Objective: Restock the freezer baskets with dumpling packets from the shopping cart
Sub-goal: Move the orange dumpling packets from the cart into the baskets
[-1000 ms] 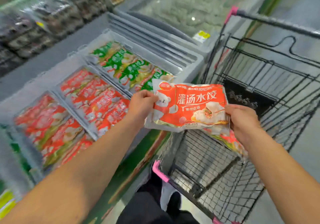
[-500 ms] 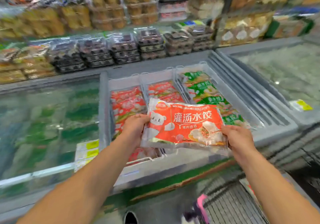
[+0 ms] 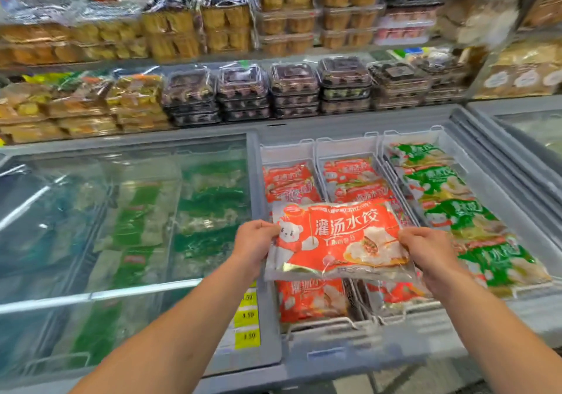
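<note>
A red dumpling packet (image 3: pixel 337 238) hangs flat between two hands over the open freezer baskets (image 3: pixel 316 156), left hand (image 3: pixel 254 243) pinching its left edge, right hand (image 3: pixel 425 249) curled on its right edge. Red packets (image 3: pixel 349 177) lie beyond the fingertips, green packets (image 3: pixel 450 211) right of them.

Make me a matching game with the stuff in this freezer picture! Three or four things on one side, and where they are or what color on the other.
Things:
1. held packet
2. right basket's packets
3. price tags
4. dark plastic boxes

Matches:
A. yellow
B. stacked on the shelf behind the freezer
C. green
D. red-orange, gripped by the left hand and right hand

Pairs: 1-D, 2-C, 3-A, 4-B
</note>
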`<act>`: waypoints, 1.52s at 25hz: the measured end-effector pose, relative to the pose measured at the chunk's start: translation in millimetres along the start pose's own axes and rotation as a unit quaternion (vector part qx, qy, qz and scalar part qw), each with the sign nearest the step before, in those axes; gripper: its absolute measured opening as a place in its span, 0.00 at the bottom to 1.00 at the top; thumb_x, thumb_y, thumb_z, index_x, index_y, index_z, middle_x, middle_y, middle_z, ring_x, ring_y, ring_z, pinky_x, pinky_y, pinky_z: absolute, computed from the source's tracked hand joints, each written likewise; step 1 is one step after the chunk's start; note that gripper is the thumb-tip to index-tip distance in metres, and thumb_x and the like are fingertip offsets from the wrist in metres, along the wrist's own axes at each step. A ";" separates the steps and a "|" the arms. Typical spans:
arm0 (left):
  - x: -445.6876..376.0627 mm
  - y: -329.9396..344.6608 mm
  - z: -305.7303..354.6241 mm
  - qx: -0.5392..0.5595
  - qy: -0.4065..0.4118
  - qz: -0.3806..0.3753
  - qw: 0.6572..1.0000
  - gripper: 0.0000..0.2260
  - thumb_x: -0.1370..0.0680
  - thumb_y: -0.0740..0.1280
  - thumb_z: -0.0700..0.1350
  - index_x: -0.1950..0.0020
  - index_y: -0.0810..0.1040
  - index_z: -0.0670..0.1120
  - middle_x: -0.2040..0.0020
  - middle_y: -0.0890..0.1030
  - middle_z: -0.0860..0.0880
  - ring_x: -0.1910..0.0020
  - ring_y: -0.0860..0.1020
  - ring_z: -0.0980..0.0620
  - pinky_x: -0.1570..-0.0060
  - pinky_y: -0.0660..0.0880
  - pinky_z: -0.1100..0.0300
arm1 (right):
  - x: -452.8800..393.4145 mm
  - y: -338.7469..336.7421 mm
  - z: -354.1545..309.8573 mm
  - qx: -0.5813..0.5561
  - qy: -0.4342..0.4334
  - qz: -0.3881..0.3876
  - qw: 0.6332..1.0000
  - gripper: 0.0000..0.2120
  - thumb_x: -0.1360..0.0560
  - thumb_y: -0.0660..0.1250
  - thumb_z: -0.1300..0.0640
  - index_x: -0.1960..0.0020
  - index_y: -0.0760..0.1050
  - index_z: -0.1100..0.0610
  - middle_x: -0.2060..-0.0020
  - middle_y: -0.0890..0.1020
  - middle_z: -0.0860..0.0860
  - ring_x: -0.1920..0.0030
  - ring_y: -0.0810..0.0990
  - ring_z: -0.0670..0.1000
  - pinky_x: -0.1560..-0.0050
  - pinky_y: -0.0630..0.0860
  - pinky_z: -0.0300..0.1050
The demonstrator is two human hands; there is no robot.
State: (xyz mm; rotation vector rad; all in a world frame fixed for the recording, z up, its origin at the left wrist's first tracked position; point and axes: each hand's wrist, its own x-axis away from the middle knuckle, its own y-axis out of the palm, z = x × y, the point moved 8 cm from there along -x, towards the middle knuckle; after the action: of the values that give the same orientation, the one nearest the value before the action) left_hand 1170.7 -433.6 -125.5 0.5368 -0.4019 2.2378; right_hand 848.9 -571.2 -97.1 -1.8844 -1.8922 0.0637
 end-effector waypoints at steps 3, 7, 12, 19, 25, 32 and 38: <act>-24.6 -9.2 2.9 -0.017 -0.011 0.007 1.000 0.07 0.28 0.71 0.37 0.66 0.79 0.42 0.71 0.77 0.46 0.70 0.74 0.48 0.69 0.68 0.61 | -14.6 25.4 -6.9 0.040 0.005 -0.009 0.999 0.04 0.25 0.68 0.63 0.57 0.81 0.60 0.58 0.82 0.55 0.53 0.78 0.54 0.49 0.72 0.48; -65.1 -1.3 12.3 -0.011 -0.035 0.001 0.999 0.06 0.32 0.74 0.41 0.60 0.81 0.39 0.66 0.83 0.43 0.65 0.82 0.43 0.62 0.80 0.52 | -58.0 55.9 -16.6 0.067 0.006 -0.020 0.998 0.07 0.25 0.68 0.63 0.61 0.79 0.57 0.60 0.81 0.53 0.54 0.77 0.54 0.47 0.72 0.50; -137.7 24.1 20.3 -0.068 -0.066 0.060 0.994 0.07 0.33 0.73 0.46 0.63 0.82 0.42 0.60 0.85 0.41 0.57 0.84 0.41 0.50 0.81 0.43 | -141.1 97.8 -27.4 0.077 0.013 -0.058 0.995 0.08 0.26 0.67 0.65 0.63 0.79 0.59 0.67 0.79 0.56 0.61 0.76 0.54 0.61 0.68 0.46; -243.0 72.7 73.8 -0.286 -0.017 0.115 0.951 0.10 0.23 0.65 0.43 0.48 0.84 0.41 0.47 0.84 0.42 0.45 0.80 0.42 0.45 0.75 0.55 | -264.1 165.1 -58.4 0.161 -0.031 -0.101 0.981 0.06 0.25 0.68 0.61 0.59 0.82 0.58 0.65 0.81 0.55 0.62 0.77 0.53 0.63 0.70 0.44; -334.7 93.5 116.2 -0.472 0.032 0.125 0.872 0.10 0.23 0.64 0.43 0.48 0.81 0.40 0.47 0.83 0.41 0.46 0.81 0.41 0.56 0.74 0.56 | -343.9 240.5 -76.3 0.176 -0.052 -0.134 0.974 0.08 0.26 0.68 0.63 0.63 0.82 0.58 0.62 0.83 0.57 0.57 0.79 0.56 0.51 0.74 0.48; -343.8 97.2 127.5 -0.518 0.064 0.107 0.846 0.15 0.26 0.66 0.44 0.41 0.72 0.41 0.42 0.78 0.41 0.44 0.78 0.40 0.51 0.75 0.52 | -335.7 315.3 -69.1 0.272 -0.022 -0.315 0.909 0.18 0.23 0.67 0.58 0.35 0.73 0.62 0.44 0.78 0.57 0.42 0.77 0.58 0.44 0.71 0.47; -271.8 86.9 109.7 -0.441 0.093 0.004 0.893 0.16 0.22 0.66 0.49 0.37 0.77 0.45 0.41 0.81 0.48 0.42 0.79 0.46 0.43 0.76 0.54 | -273.2 269.2 -74.3 0.316 -0.074 -0.320 0.890 0.21 0.22 0.65 0.53 0.31 0.71 0.58 0.33 0.74 0.55 0.34 0.73 0.56 0.42 0.68 0.43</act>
State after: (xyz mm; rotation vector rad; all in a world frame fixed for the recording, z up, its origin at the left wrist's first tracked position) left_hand 1296.1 -707.8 -175.9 -0.1645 -1.2203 1.8209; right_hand 1113.1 -838.2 -204.6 -0.8040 -2.1500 0.5483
